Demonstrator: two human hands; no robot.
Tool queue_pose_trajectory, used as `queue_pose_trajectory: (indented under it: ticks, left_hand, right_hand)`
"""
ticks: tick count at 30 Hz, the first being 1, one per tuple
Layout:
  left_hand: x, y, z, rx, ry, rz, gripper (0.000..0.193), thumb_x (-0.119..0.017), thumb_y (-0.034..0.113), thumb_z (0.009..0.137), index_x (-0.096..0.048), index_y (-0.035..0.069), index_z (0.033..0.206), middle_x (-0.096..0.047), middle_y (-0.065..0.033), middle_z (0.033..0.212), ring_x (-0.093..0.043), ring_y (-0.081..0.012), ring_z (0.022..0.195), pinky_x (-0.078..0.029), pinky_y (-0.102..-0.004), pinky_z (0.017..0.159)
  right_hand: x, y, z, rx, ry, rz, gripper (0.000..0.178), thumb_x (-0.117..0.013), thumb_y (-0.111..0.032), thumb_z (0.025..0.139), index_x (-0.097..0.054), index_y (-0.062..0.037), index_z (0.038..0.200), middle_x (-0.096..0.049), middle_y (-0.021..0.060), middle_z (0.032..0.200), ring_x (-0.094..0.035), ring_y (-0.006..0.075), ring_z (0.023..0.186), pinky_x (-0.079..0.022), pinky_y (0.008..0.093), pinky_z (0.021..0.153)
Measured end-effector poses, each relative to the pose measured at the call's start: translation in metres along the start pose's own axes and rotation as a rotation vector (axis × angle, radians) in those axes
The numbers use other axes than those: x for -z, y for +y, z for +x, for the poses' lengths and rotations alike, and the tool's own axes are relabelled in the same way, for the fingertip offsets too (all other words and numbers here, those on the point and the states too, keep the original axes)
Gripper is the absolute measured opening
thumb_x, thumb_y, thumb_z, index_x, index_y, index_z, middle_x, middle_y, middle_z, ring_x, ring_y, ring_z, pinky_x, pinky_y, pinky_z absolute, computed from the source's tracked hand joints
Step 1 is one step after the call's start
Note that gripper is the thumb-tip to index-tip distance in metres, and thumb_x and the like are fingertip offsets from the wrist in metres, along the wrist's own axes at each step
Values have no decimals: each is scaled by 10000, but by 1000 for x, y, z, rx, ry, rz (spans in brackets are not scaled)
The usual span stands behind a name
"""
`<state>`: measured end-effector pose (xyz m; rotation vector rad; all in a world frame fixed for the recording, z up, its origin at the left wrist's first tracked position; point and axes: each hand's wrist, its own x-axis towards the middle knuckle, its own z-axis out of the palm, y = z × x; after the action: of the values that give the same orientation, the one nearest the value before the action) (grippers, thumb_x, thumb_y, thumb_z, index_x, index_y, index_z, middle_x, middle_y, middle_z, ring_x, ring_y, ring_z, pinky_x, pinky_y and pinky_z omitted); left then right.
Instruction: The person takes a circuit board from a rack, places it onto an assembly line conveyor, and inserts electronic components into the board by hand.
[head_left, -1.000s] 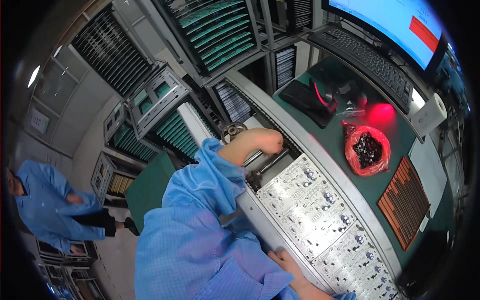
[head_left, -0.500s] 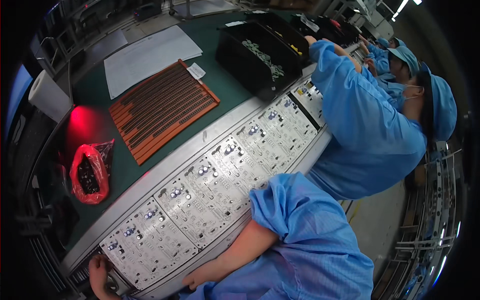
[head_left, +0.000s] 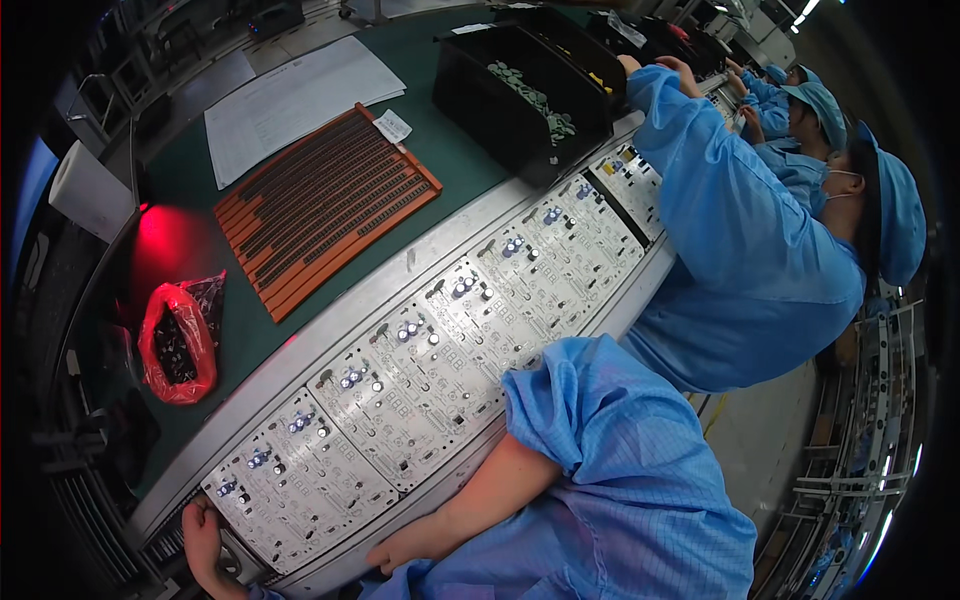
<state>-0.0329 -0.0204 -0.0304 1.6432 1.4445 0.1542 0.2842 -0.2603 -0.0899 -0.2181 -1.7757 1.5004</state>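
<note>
Head | curled left hand [head_left: 202,532] | flat, component-studded white circuit boards [head_left: 300,488]

The left hand [head_left: 201,535] was curled at the left end of the circuit boards [head_left: 400,400], its fingertips largely hidden and its forearm [head_left: 226,587] cut off by the lower edge. The right hand [head_left: 405,545] had its fingertips bent out of sight; what they touched could not be told. Dark pieces [head_left: 177,352] in the red bag [head_left: 203,345] on the desk [head_left: 460,178] were too small to identify, as was print on the far sheets [head_left: 300,100]. A co-worker's sleeve [head_left: 695,155] hid part of a farther board [head_left: 628,182], and the screen [head_left: 38,188] at left was cut off
</note>
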Motion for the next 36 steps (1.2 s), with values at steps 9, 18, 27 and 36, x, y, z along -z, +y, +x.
queue_pose_trajectory:
  ticks: [9, 18, 27, 36]
  left_hand:
    - [-16, 2, 0, -24, 51, 349, 185, -519, 10, 875, -661, -79, 953, -689, -79, 844, -597, -127, 813, -476, -271, 703]
    - [-30, 32, 8, -13, -130, 92, 150, -577, 33, 863, -671, -79, 897, -675, -46, 813, -578, -108, 793, -463, -262, 684]
    - [-44, 45, 17, -141, -98, 227, 214, -524, -7, 818, -711, -49, 914, -726, -101, 811, -609, -110, 753, -469, -281, 661]
    - [-51, 28, 20, -126, -51, -32, 205, -544, 14, 832, -708, -40, 942, -725, -117, 812, -611, -118, 750, -474, -290, 672]
  right_hand:
    - [12, -26, 13, -507, 23, 358, 291, -525, -220, 979, -589, 63, 995, -557, 279, 1009, -529, 400, 980, -422, 444, 868]
    - [-2, 0, 10, -433, 82, 351, 255, -552, -206, 938, -589, 47, 931, -560, 278, 1020, -519, 388, 952, -423, 431, 854]
    - [5, 24, 11, -15, 0, -90, 272, -540, -216, 953, -578, 51, 922, -548, 324, 1067, -505, 446, 996, -405, 490, 876]
    - [-7, 35, 10, -17, 148, 1, 266, -560, -218, 952, -582, 47, 948, -530, 286, 988, -504, 423, 994, -407, 473, 885]
